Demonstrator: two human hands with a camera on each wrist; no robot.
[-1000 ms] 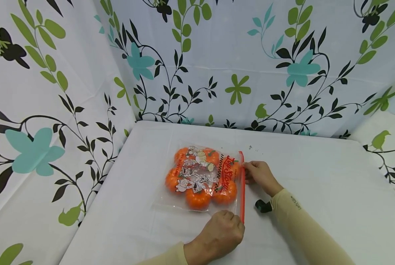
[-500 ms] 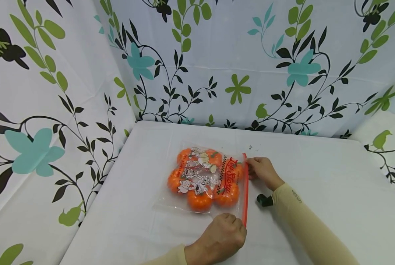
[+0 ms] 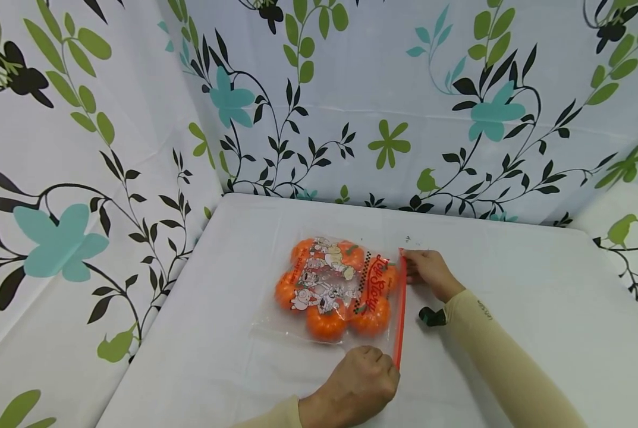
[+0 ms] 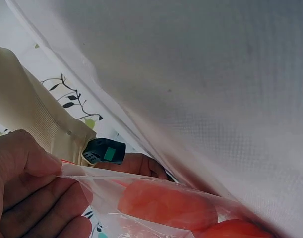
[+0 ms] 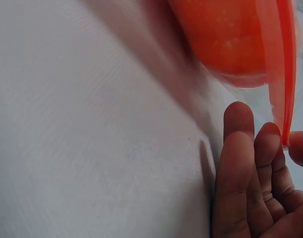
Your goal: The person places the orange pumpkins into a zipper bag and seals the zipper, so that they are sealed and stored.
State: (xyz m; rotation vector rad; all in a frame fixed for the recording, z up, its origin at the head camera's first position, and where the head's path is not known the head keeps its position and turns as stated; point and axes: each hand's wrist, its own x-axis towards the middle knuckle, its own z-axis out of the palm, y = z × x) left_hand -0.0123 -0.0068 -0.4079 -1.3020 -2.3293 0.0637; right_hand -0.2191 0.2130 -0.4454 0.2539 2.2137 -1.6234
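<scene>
A clear zip bag (image 3: 325, 279) with red lettering and cartoon figures lies on the white table. Inside are several round orange fruits (image 3: 326, 324) with green tops. Its red zip strip (image 3: 401, 315) runs along the right side. The near end of that strip is held by my left hand (image 3: 353, 383), fingers curled. At the far end, my right hand (image 3: 431, 273) pinches the strip's corner. In the right wrist view the thumb and a fingertip meet on the red strip (image 5: 286, 74). The left wrist view shows the left thumb pressing the clear film against the fingers (image 4: 47, 203).
A small dark wrist camera (image 3: 432, 316) sits beneath the right wrist. The white table (image 3: 538, 285) extends on both sides of the bag. A leaf-and-flower printed curtain (image 3: 319, 107) hangs behind and to the sides.
My right hand has slid along the red strip to its far corner. The bag has shifted slightly to the right. The left hand keeps its grip on the near end.
</scene>
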